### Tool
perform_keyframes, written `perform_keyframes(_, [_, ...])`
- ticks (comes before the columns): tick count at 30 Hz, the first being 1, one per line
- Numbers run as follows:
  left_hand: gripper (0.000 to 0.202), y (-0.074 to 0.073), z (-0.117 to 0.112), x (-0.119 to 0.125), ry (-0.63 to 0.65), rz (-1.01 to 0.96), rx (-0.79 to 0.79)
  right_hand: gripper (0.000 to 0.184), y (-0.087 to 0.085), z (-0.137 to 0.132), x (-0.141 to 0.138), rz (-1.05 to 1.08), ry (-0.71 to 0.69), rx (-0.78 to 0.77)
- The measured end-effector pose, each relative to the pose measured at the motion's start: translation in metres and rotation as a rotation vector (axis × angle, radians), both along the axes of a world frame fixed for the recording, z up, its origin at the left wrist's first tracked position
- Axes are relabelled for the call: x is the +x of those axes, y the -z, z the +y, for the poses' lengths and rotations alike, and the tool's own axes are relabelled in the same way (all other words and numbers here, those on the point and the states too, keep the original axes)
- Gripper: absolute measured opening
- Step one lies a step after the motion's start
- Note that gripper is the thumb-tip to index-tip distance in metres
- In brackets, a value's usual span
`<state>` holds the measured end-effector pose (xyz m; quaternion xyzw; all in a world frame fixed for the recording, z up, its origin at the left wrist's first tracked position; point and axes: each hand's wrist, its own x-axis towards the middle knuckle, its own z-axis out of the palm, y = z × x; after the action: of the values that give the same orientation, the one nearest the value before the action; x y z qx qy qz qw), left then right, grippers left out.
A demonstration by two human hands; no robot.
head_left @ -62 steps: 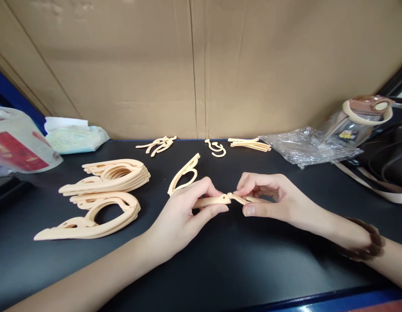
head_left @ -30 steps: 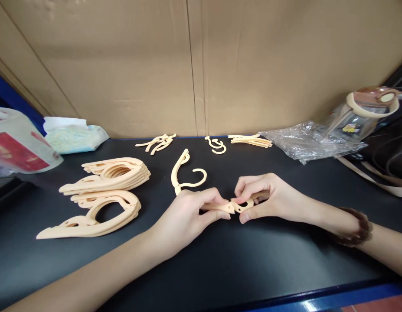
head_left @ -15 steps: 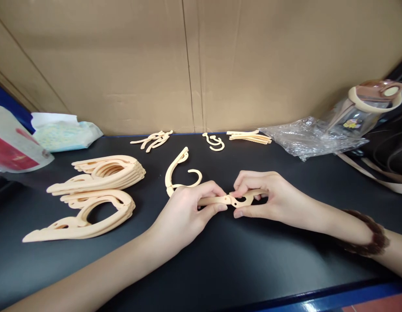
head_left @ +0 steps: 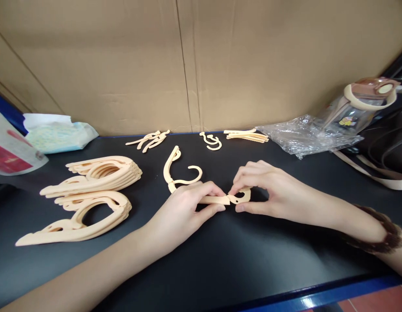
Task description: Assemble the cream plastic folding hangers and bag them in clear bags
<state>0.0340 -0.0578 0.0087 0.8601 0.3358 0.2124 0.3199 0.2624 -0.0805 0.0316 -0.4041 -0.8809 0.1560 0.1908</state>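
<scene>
My left hand (head_left: 187, 208) is closed, thumb and fingers pinching a cream plastic hanger arm (head_left: 217, 200). My right hand (head_left: 262, 184) pinches a short cream hanger end piece (head_left: 248, 195) with a rounded opening and a small hole. The two parts meet end to end between my fingertips; whether they are locked together I cannot tell. Behind my left hand, a curved hanger section with a hook (head_left: 196, 171) shows, its lower part hidden by that hand. Whether it joins the held arm is hidden.
Stacked folded hangers (head_left: 103, 173) lie at left. Along the back are loose arms (head_left: 151, 139), small hooks (head_left: 210, 141) and straight bars (head_left: 246, 135). Plastic wrap (head_left: 285, 134) and a bottle (head_left: 360, 108) stand right; a tissue pack (head_left: 60, 134) and a cup (head_left: 12, 147) are left.
The end piece in my right hand has turned, so its long right part no longer shows. My right-hand fingers have shifted slightly, and the whole view has moved a little.
</scene>
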Motion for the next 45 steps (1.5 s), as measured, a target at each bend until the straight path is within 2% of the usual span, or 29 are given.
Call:
perform_keyframes(3, [0.015,0.001,0.002,-0.002,0.046,0.058,0.175,0.008,-0.002,0.002,0.006,-0.093,-0.009,0.059])
perform_keyframes(5, [0.018,0.001,0.004,-0.004,0.06,0.085,0.226,0.008,-0.001,0.004,0.012,-0.151,-0.008,0.083])
perform_keyframes(8, [0.021,0.0,0.006,-0.007,0.047,0.119,0.259,0.022,0.0,0.01,0.023,-0.197,-0.01,0.111])
perform_keyframes(11, [0.024,-0.002,0.006,-0.009,0.011,0.155,0.28,0.033,0.0,0.015,0.028,-0.199,0.011,0.07])
perform_keyframes(14, [0.029,-0.001,0.006,-0.009,-0.03,0.166,0.274,0.031,0.0,0.015,0.023,-0.097,0.004,-0.01])
perform_keyframes(17, [0.032,0.001,0.006,-0.008,-0.066,0.138,0.268,0.024,-0.001,0.009,0.009,0.058,-0.071,-0.105])
perform_keyframes(19, [0.032,0.003,0.006,-0.007,-0.093,0.138,0.268,0.021,-0.002,0.004,0.001,0.089,-0.105,-0.131])
perform_keyframes(21, [0.031,0.003,0.005,-0.005,-0.124,0.157,0.276,0.019,-0.003,0.0,-0.003,0.058,-0.06,-0.04])
perform_keyframes(23, [0.031,0.002,0.003,-0.004,-0.142,0.173,0.295,0.019,-0.004,-0.002,-0.002,-0.047,0.054,0.129])
perform_keyframes(26, [0.03,0.001,0.001,-0.003,-0.136,0.174,0.315,0.022,-0.003,-0.003,0.003,-0.344,0.256,0.322])
perform_keyframes(29, [0.038,0.002,0.002,-0.005,-0.135,0.144,0.287,0.033,0.001,-0.004,0.005,-0.571,0.355,0.393])
perform_keyframes(31, [0.047,0.004,0.004,-0.007,-0.131,0.097,0.248,0.035,0.005,-0.005,0.002,-0.59,0.33,0.421])
perform_keyframes(34, [0.053,0.005,0.007,-0.008,-0.118,-0.031,0.165,0.039,0.007,-0.006,-0.003,-0.492,0.209,0.428])
perform_keyframes(37, [0.051,0.003,0.007,-0.006,-0.09,-0.172,0.05,0.044,0.007,-0.006,-0.008,-0.331,0.039,0.334])
perform_keyframes(40, [0.053,0.0,0.005,-0.005,-0.058,-0.225,-0.055,0.039,0.006,-0.006,-0.008,-0.22,-0.053,0.217])
perform_keyframes(42, [0.056,-0.002,0.004,-0.006,-0.042,-0.238,-0.05,0.042,0.006,-0.005,-0.005,-0.19,-0.057,0.195])
perform_keyframes(45, [0.059,-0.006,0.003,-0.009,-0.068,-0.184,0.078,0.047,0.009,0.0,0.002,-0.21,-0.009,0.254])
